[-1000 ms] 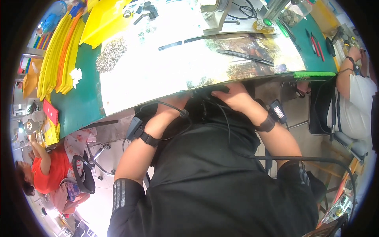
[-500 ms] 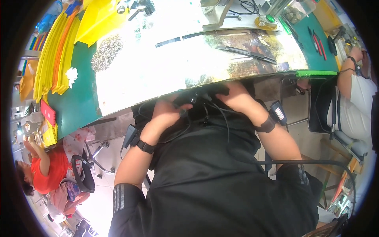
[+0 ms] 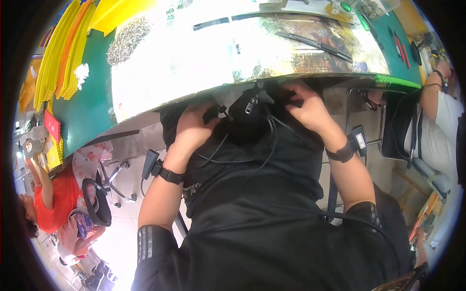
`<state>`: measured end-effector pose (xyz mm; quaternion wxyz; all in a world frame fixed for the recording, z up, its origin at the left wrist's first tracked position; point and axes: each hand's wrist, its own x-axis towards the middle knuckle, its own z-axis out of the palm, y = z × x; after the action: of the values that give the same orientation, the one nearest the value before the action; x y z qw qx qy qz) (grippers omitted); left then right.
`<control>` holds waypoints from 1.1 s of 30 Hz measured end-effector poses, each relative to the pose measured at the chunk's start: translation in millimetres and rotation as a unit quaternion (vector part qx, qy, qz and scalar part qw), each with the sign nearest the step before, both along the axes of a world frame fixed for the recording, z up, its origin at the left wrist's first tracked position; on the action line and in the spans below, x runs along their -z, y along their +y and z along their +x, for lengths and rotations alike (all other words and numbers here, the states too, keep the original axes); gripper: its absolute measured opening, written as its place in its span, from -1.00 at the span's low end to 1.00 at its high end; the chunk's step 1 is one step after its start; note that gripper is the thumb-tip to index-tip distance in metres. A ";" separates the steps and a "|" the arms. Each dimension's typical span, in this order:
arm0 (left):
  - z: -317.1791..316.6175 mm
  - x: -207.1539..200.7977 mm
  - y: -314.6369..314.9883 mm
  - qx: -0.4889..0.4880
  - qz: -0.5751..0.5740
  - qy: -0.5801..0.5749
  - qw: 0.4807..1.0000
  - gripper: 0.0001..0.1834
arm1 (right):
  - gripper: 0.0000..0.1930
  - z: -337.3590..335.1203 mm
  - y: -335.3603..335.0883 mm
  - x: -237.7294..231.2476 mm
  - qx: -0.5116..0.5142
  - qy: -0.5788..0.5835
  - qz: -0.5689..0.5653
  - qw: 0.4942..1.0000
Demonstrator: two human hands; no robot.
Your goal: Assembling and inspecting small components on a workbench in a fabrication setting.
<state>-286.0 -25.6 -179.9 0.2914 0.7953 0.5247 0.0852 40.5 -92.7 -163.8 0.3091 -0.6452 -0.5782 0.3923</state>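
Note:
In my lap, under the table's front edge, lies black fabric (image 3: 247,127) with a metal zipper pull (image 3: 251,105) and thin black cables (image 3: 273,140) running from it. My left hand (image 3: 194,127) is curled at the left side of this fabric, thumb and fingers bent round it. A small dark fitting (image 3: 223,111) shows beside its fingertips. On the other side my right hand (image 3: 309,110) is bent over the fabric too, its thumb turned inward. Some fingertips of both hands are lost against the black cloth. Whether the fabric belongs to a pouch or clothing, I cannot tell.
Above my hands is the bright worktable (image 3: 170,77), holding a dark cutter knife (image 3: 315,46), a pile of small metal pieces (image 3: 128,41) and red-handled tools (image 3: 403,52). Yellow folders (image 3: 60,58) stand at far left. Co-workers sit left (image 3: 58,199) and right (image 3: 446,116).
My hands have moved apart, the left one leftward and the right one rightward. The zipper pull and more cable now show between them. The table sits higher in view.

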 end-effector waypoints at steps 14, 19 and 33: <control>11.2 12.3 -27.1 0.020 0.010 -0.072 0.997 -0.51 | -0.47 7.0 2.6 35.2 0.030 -0.042 0.104 0.993; 11.3 6.9 -23.4 -0.016 -0.011 -0.064 0.998 -0.49 | -0.47 22.6 10.1 52.1 0.031 0.001 0.046 0.998; 73.8 -1.7 -32.9 -0.024 0.015 -0.049 0.998 0.04 | -0.51 -7.6 -0.8 29.0 -0.029 -0.066 -0.013 0.997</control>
<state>-212.2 -58.5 -178.2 0.3023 0.7820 0.5271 0.1387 32.9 -93.5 -192.8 0.2499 -0.6564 -0.6107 0.3656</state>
